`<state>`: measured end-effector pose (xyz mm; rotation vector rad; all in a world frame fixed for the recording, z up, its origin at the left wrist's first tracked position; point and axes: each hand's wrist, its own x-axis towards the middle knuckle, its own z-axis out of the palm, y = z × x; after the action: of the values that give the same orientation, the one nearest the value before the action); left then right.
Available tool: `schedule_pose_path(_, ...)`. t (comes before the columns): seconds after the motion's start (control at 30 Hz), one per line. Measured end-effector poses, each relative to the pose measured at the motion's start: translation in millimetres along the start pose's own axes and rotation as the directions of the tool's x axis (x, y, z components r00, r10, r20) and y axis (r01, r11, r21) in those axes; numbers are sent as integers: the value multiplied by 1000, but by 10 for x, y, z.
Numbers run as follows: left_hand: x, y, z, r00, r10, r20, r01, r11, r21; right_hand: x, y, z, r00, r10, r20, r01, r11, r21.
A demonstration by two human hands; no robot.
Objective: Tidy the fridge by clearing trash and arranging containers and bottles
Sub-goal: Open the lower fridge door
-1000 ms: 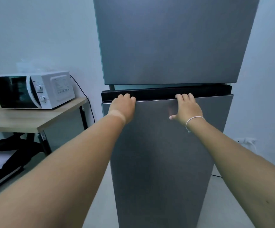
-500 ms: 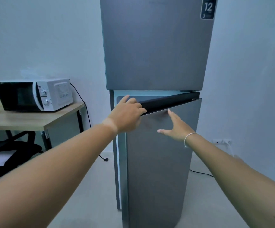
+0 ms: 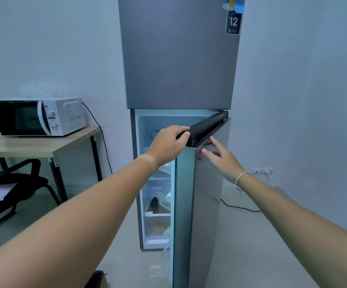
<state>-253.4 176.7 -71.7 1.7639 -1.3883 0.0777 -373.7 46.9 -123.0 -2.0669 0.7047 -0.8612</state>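
A tall grey two-door fridge [image 3: 178, 59] stands against the wall. Its lower door [image 3: 207, 194] is swung partly open on right-side hinges. My left hand [image 3: 168, 145] grips the black handle strip [image 3: 207, 126] along the door's top edge. My right hand [image 3: 220, 156] is open, fingers spread, just touching the door's outer face below that strip. Through the gap I see lit shelves with a dark item [image 3: 154, 202], a pale container [image 3: 168, 197] and a clear bottom drawer [image 3: 158, 227]; most of the interior is hidden by the door.
To the left a white microwave [image 3: 37, 117] sits on a wooden desk [image 3: 43, 147], with a black chair [image 3: 12, 188] beneath. A power cord [image 3: 239, 207] runs along the floor at the right to a wall socket [image 3: 261, 171]. A dark object [image 3: 97, 279] lies on the floor.
The lower door has swung from shut to well open, showing the lit interior. My right hand let go of the top strip and now lies open against the door face.
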Motion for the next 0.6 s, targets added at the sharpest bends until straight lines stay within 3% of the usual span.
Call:
schedule_pose_path(0.17, -299, 174, 296, 997, -73, 31, 78, 962, -260, -190, -152, -346, 995, -28, -98, 30, 999, 22)
schedule_pose_path(0.27, -475, 178, 561, 987, -116, 114, 142, 957, -255, -298, -230, -507, 992, -66, -105, 59, 996, -62)
schedule_pose_path(0.47, -598, 132, 932, 990, -61, 129, 50, 995, 84, -431, -302, -929, 980, -71, -188, 29, 976, -217)
schedule_pose_path(0.6, -533, 85, 1014, 961, -113, 253, 7, 922, 386, -485, -281, -1107, 981, -117, -156, 45, 914, -403)
